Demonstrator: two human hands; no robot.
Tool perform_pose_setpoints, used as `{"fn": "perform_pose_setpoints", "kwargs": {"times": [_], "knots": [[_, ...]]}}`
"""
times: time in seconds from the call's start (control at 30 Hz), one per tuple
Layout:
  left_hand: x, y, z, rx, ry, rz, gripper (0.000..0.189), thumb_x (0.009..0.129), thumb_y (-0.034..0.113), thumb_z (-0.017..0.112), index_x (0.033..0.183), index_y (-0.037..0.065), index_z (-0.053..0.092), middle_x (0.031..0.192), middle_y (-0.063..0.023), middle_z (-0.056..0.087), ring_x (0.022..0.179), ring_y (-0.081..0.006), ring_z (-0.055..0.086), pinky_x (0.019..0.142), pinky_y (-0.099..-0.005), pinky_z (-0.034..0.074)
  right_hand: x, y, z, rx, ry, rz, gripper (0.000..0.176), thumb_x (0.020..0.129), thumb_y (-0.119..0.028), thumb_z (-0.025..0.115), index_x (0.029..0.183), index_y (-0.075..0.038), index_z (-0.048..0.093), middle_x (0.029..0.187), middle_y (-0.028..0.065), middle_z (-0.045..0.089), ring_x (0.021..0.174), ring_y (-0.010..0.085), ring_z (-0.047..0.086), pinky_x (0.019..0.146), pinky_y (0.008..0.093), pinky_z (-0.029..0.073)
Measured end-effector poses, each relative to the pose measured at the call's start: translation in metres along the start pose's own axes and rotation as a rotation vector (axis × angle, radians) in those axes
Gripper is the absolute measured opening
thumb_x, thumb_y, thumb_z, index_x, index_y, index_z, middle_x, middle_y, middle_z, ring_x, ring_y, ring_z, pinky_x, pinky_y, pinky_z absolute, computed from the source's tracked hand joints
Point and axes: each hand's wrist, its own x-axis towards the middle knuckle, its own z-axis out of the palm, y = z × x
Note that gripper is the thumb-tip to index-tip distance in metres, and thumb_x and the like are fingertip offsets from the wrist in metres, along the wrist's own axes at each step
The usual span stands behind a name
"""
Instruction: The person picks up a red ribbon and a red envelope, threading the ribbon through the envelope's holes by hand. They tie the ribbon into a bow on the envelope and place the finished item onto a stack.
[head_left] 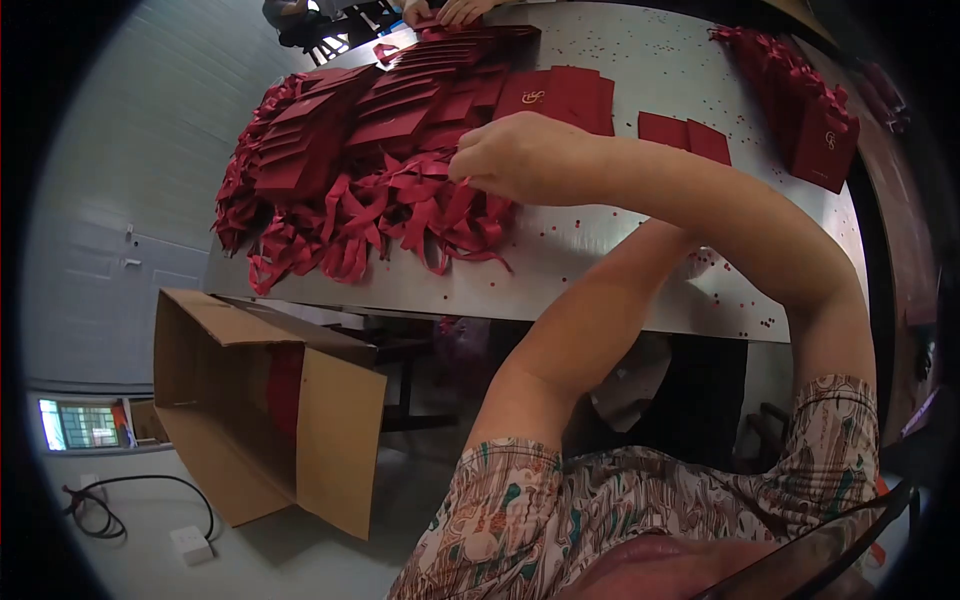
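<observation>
My right hand (515, 160) reaches across to the left, its fingers curled closed at the edge of a heap of red ribbons (400, 205); a red ribbon appears pinched at the fingertips. Just beyond it lies a red paper bag (555, 95) with a gold logo. My left forearm (610, 310) passes under my right forearm, which hides the left hand. Close to that crossing, smaller red pieces (685, 135) lie on the metal table (570, 245). Rows of overlapping red bags (400, 110) fill the table's left side, ribbons hanging toward me.
Another group of red bags (825, 145) stands at the right edge. Small red dots (755, 325) are scattered over the tabletop. A co-worker's hands (460, 12) handle red bags at the far end. An open cardboard box (335, 430) with something red inside stands below left, near a cable (150, 478).
</observation>
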Motion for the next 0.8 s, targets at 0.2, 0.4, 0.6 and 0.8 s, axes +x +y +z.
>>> {"fn": "perform_pose_setpoints", "kwargs": {"times": [0.2,0.4,0.6,0.8], "knots": [[-0.006,0.003,-0.002,-0.007,0.009,-0.022,0.017,0.078,0.014,0.065,0.085,-0.001,0.065,0.075,-0.0135,0.067,0.071,-0.0261,0.063,0.072,-0.0361,0.050,0.056,-0.018,0.048,-0.276,-0.525,-0.002,0.013,0.085,-0.017,0.062,0.093,-0.008,0.065,0.101,0.0060,0.063,0.099,0.0286,0.060,0.084,0.0412,0.046],[-0.002,0.004,-0.003,-0.055,0.006,-0.036,0.016,0.078,0.015,0.064,0.081,-0.001,0.066,0.074,-0.0144,0.067,0.071,-0.0298,0.064,0.073,-0.0380,0.050,0.036,-0.003,0.010,0.248,-0.050,0.190,0.006,0.088,-0.006,0.057,0.091,-0.002,0.054,0.087,0.0082,0.068,0.072,0.0213,0.065,0.068,0.0355,0.053],[0.017,0.005,-0.019,-0.183,-0.017,-0.311,0.018,0.079,0.016,0.062,0.076,-0.001,0.067,0.073,-0.0153,0.067,0.071,-0.0335,0.064,0.074,-0.0400,0.051,-0.040,0.001,-0.117,0.818,0.505,0.489,0.015,0.090,-0.013,0.061,0.099,-0.001,0.060,0.085,0.0096,0.067,0.073,0.0199,0.065,0.067,0.0341,0.050],[0.017,-0.024,-0.022,0.255,0.288,-0.294,0.020,0.086,0.021,0.057,0.081,0.003,0.064,0.075,-0.0169,0.066,0.073,-0.0300,0.066,0.065,-0.0383,0.049,-0.158,-0.017,-0.223,0.028,0.900,0.519,0.015,0.091,-0.015,0.062,0.091,0.000,0.063,0.083,0.0072,0.066,0.070,0.0145,0.060,0.065,0.0296,0.049]]}}
